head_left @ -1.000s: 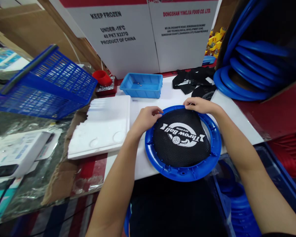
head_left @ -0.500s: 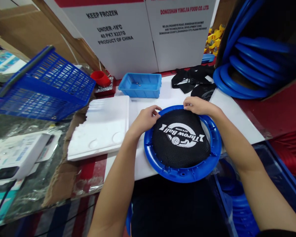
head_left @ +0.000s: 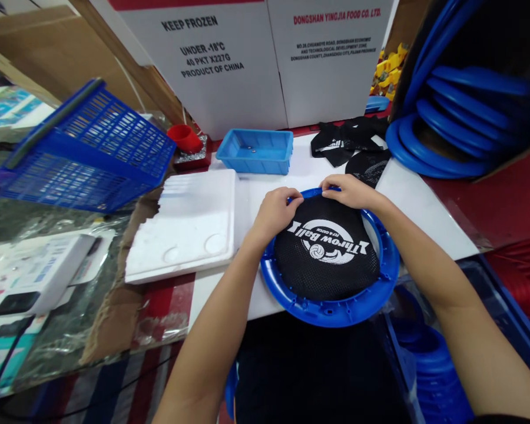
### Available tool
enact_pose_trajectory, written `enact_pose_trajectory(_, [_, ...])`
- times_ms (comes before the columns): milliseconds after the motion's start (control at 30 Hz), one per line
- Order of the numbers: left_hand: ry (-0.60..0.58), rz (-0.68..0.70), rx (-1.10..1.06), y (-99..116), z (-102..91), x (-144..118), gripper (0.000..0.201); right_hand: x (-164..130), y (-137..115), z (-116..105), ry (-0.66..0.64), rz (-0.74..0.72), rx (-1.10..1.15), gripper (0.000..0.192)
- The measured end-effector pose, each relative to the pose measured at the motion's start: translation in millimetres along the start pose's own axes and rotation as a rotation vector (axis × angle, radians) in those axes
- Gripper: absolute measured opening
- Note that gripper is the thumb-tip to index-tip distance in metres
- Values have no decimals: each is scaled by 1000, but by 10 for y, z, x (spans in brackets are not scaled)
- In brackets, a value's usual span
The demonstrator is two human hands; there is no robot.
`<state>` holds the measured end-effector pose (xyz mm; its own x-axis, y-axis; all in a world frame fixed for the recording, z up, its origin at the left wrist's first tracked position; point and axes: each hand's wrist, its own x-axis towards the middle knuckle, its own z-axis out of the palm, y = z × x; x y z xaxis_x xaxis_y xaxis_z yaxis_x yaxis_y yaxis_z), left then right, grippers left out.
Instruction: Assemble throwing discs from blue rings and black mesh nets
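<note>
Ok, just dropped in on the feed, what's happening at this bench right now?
A person is working a black mesh net printed "Throw Ball" onto a blue plastic ring lying on the white tabletop. The left hand and right hand both pinch the net's far edge at the ring's rim. The net covers most of the ring, but a gap shows on its right side. More black nets and a stack of blue rings wait behind.

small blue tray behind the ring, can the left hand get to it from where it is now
Probably yes: the small blue tray sits open-topped just beyond the left hand, with only bare white tabletop between; the hand would have to release the black mesh.
</note>
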<state>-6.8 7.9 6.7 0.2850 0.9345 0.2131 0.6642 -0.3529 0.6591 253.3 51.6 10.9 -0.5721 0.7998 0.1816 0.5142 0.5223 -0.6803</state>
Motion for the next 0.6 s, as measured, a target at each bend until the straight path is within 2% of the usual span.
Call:
enact_pose_trajectory(200, [0, -144, -217, -115, -13, 50, 17, 51, 8, 41, 11, 86, 7, 15])
enact_pose_trajectory(367, [40, -232, -409, -155, 28, 55, 50, 107, 113, 59, -11, 139, 49, 16])
enact_pose_trajectory(500, [85, -228, -348, -158, 43, 46, 42, 138, 187, 35, -68, 188, 143, 19])
enact_pose_trajectory(600, [55, -235, -324, -185, 22, 46, 38, 148, 198, 27, -71, 217, 187, 21])
